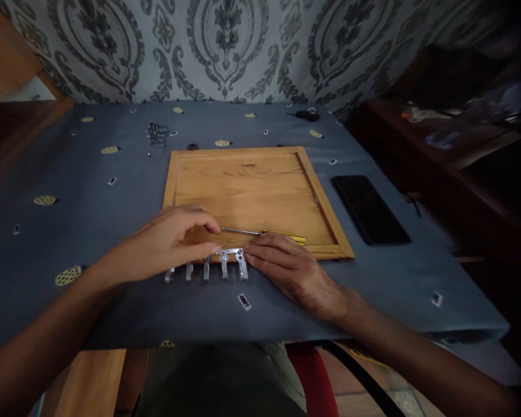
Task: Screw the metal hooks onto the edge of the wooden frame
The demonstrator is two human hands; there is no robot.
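A metal hook rack [223, 262] with several hooks lies along the near edge of a framed wooden panel [252, 197]. My left hand [173, 240] rests over the rack's left part, fingers curled and pressing on it. My right hand [286, 269] lies flat beside the rack's right end, fingertips touching it. A screwdriver with a yellow handle [264, 234] lies on the panel just beyond both hands, with neither hand holding it.
A blue patterned cloth [91, 231] covers the table. A black phone [369, 208] lies right of the panel. A pile of metal parts [157, 134] sits at the back left, a dark key fob [307, 114] at the back. A dark side table stands at right.
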